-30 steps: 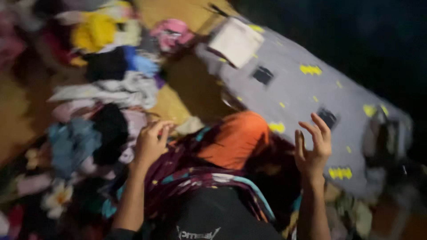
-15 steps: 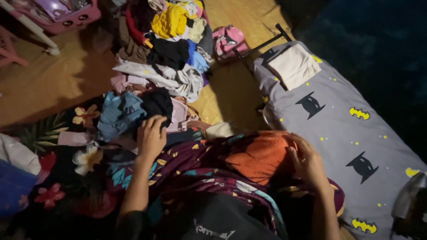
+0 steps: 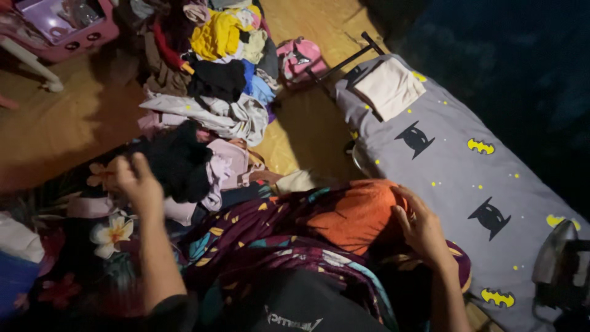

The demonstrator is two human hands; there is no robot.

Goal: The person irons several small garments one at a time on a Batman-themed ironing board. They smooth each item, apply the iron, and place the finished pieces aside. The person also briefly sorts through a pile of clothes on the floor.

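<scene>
Dim wooden floor (image 3: 55, 123) carries a heaped clothes pile (image 3: 209, 74). At its near edge the left hand (image 3: 138, 184) grips a black garment (image 3: 178, 161), bunched with no clear long axis. Closer in, the right hand (image 3: 421, 227) rests, fingers curled, on an orange cloth (image 3: 350, 215) beside the grey ironing board (image 3: 455, 178), which runs diagonally from upper left to lower right.
</scene>
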